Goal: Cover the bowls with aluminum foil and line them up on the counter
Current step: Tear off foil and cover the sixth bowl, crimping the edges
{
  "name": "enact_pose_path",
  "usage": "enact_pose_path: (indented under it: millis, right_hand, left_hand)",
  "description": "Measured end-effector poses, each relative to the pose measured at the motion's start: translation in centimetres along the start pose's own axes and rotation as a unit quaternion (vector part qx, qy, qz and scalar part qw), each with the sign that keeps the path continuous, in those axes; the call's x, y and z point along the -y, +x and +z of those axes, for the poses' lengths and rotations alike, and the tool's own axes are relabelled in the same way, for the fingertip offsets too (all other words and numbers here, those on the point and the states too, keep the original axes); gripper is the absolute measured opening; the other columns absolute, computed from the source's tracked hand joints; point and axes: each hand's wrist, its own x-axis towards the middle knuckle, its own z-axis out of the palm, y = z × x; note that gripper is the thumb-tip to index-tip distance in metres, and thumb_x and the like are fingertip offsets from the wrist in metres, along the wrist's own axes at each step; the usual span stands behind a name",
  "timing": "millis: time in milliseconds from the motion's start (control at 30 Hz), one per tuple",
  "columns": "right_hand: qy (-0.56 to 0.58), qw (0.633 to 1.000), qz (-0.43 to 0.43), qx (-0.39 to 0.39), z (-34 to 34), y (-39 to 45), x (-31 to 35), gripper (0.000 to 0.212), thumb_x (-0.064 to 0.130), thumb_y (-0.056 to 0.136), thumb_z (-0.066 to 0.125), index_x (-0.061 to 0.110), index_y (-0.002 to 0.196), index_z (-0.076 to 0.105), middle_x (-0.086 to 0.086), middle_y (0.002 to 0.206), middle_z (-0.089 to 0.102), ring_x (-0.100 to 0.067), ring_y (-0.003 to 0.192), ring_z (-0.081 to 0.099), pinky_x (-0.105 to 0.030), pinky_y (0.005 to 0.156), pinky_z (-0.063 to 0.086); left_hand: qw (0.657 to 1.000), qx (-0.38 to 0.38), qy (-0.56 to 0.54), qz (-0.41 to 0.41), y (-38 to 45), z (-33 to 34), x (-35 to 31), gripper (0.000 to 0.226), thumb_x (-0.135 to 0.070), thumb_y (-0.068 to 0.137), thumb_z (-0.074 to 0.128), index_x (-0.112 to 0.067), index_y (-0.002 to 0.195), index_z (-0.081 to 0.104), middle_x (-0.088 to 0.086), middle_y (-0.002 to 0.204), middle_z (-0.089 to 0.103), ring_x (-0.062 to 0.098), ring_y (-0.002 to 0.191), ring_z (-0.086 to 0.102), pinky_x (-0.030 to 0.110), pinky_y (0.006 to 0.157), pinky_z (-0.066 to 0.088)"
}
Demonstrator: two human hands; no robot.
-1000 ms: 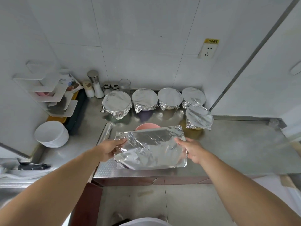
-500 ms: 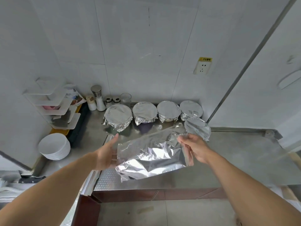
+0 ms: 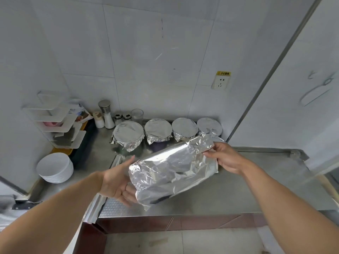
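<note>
A crinkled sheet of aluminum foil (image 3: 172,171) hangs curved over the steel counter (image 3: 256,189); I cannot see what lies under it. My right hand (image 3: 225,158) pinches the sheet's far right corner. My left hand (image 3: 117,182) lies palm up with straight fingers touching the sheet's near left edge. Along the back wall stand several foil-covered bowls in a row: (image 3: 128,133), (image 3: 158,129), (image 3: 185,127), (image 3: 209,126). The raised corner of the sheet hides the counter just in front of the rightmost bowl.
A foil roll (image 3: 95,208) lies along the counter's left edge. A stack of white bowls (image 3: 55,167) sits at the left below a white corner rack (image 3: 58,121). Shakers (image 3: 106,114) and a glass (image 3: 137,115) stand by the back wall. A knife (image 3: 23,206) lies at far left.
The flat sheet has been lifted and tilted, its right corner raised toward the back row. My left hand let go of its edge and now lies open beneath it. The pink bowl has gone out of sight.
</note>
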Motion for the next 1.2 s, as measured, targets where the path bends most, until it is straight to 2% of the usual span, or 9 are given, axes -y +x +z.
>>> enact_pose_path:
  millis: [200, 333, 433, 567, 667, 733, 833, 1000, 1200]
  right_hand:
    - [-0.031, 0.999, 0.001, 0.025, -0.3, -0.3, 1.2, 0.079, 0.038, 0.045, 0.102, 0.006, 0.112, 0.074, -0.017, 0.118, 0.073, -0.026, 0.109, 0.07, -0.04, 0.098, 0.054]
    - [-0.052, 0.999, 0.011, 0.004, -0.1, -0.7, 1.7, 0.05, 0.018, 0.072, 0.087, 0.003, 0.117, 0.071, -0.023, 0.121, 0.07, -0.036, 0.116, 0.064, -0.047, 0.1, 0.047]
    - [-0.022, 0.999, 0.003, -0.024, -0.1, -0.6, 1.3, 0.076, 0.037, 0.051, 0.1, 0.016, 0.118, 0.072, -0.017, 0.116, 0.071, -0.024, 0.104, 0.067, -0.041, 0.09, 0.045]
    - [0.017, 0.999, 0.018, -0.033, -0.2, -0.3, 1.3, 0.09, 0.006, 0.075, 0.085, 0.039, 0.149, 0.044, 0.005, 0.136, 0.064, -0.015, 0.121, 0.063, -0.046, 0.111, 0.04]
    - [0.013, 0.998, 0.038, 0.038, 0.2, -0.8, 1.6, 0.092, 0.007, 0.078, 0.085, 0.028, 0.153, 0.037, 0.001, 0.142, 0.061, -0.021, 0.129, 0.06, -0.053, 0.119, 0.033]
    - [0.004, 0.997, 0.042, 0.068, 0.6, -1.2, 1.9, 0.083, 0.031, 0.071, 0.092, 0.02, 0.142, 0.051, -0.003, 0.141, 0.062, -0.022, 0.133, 0.057, -0.051, 0.12, 0.031]
    - [0.036, 0.999, 0.035, -0.002, 1.3, -0.7, 2.4, 0.088, 0.068, 0.06, 0.086, 0.019, 0.129, 0.061, -0.003, 0.138, 0.064, -0.021, 0.131, 0.057, -0.048, 0.118, 0.034]
    - [-0.01, 0.991, 0.003, -0.135, 2.6, 0.6, 3.3, 0.044, 0.052, 0.091, 0.064, 0.018, 0.119, 0.068, 0.017, 0.072, 0.063, -0.006, 0.074, 0.059, -0.032, 0.092, 0.047]
    - [-0.006, 0.968, 0.032, -0.25, 3.5, 1.9, 2.6, 0.035, 0.047, 0.094, 0.067, 0.019, 0.115, 0.07, 0.004, 0.116, 0.068, -0.016, 0.107, 0.058, -0.039, 0.097, 0.044]
  left_hand:
    - [0.995, -0.04, -0.036, 0.085, -1.5, 0.1, -1.5, 0.094, -0.082, 0.088, 0.036, -0.008, 0.14, 0.061, 0.028, 0.142, 0.057, 0.046, 0.13, 0.057, 0.059, 0.119, 0.029]
    - [0.966, -0.166, -0.052, 0.192, -1.9, 0.4, -3.0, 0.067, -0.051, 0.09, 0.061, -0.003, 0.138, 0.058, 0.024, 0.131, 0.067, 0.038, 0.118, 0.067, 0.05, 0.111, 0.045]
    - [0.951, -0.199, -0.066, 0.228, -2.1, 0.5, -3.6, 0.056, -0.025, 0.083, 0.071, -0.004, 0.134, 0.063, 0.019, 0.134, 0.066, 0.028, 0.106, 0.068, 0.04, 0.101, 0.05]
    - [0.926, -0.224, -0.085, 0.292, -2.1, 0.5, -4.4, 0.032, -0.003, 0.096, 0.063, -0.011, 0.127, 0.066, 0.014, 0.118, 0.075, 0.024, 0.1, 0.071, 0.038, 0.099, 0.052]
    - [0.906, -0.254, -0.084, 0.328, -2.9, 0.9, -5.0, 0.035, 0.008, 0.094, 0.06, -0.014, 0.121, 0.067, 0.008, 0.1, 0.077, 0.016, 0.082, 0.075, 0.029, 0.076, 0.056]
    - [0.899, -0.273, -0.068, 0.337, -3.6, 1.2, -5.3, 0.036, 0.01, 0.094, 0.06, -0.016, 0.117, 0.069, 0.006, 0.1, 0.078, 0.012, 0.082, 0.076, 0.025, 0.066, 0.056]
    - [0.888, -0.294, -0.052, 0.35, -4.3, 1.4, -5.5, 0.035, 0.01, 0.09, 0.065, -0.015, 0.113, 0.07, 0.007, 0.097, 0.078, 0.014, 0.079, 0.076, 0.023, 0.061, 0.058]
    - [0.876, -0.306, -0.044, 0.371, -4.7, 1.6, -5.3, 0.021, -0.004, 0.089, 0.073, -0.013, 0.108, 0.072, 0.007, 0.098, 0.076, 0.016, 0.081, 0.07, 0.028, 0.071, 0.055]
    - [0.874, -0.297, -0.051, 0.38, -4.2, 1.7, -4.9, 0.015, -0.01, 0.09, 0.075, -0.009, 0.105, 0.072, 0.0, 0.092, 0.078, 0.016, 0.086, 0.069, 0.031, 0.084, 0.055]
